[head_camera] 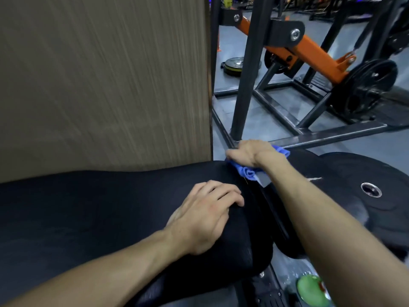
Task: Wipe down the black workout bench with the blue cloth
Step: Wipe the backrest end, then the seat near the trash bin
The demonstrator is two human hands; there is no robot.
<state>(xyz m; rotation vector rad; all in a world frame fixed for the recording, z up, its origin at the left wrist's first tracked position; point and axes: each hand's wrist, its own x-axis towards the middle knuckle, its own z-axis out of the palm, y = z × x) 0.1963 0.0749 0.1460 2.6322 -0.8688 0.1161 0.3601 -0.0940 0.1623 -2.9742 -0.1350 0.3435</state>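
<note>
Blue cloth [247, 171] under one right hand [247, 152]

Brown wood-grain wall panel [99, 80], grey floor [261, 120], orange-and-black weight machine [309, 49] beyond.

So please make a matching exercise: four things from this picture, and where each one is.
Things:
1. left hand
2. right hand
3. blue cloth
4. green object

Places:
A. bottom right, low beside the bench
B. under the right hand, at the bench's far edge
C. resting flat on the black bench
D. pressing down on the cloth

Pairs: 1-C, 2-D, 3-B, 4-A
</note>
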